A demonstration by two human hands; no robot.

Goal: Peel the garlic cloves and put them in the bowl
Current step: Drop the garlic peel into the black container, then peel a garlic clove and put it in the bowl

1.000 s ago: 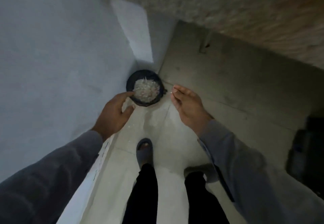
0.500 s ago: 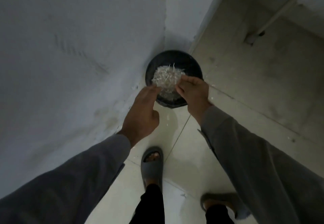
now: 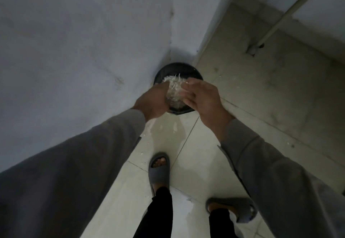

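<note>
Both hands have closed in on the black container since a second ago, when they hung apart on either side of it. Now the left hand and the right hand cup a pale, papery heap of garlic skins between them, fingers curled round it over the container's mouth. That container stands on the floor in the corner where two grey walls meet. Whether any cloves lie among the skins is hard to say in this dim, blurred view. Pale flecks dot the tiles just beside a grey slipper.
</note>
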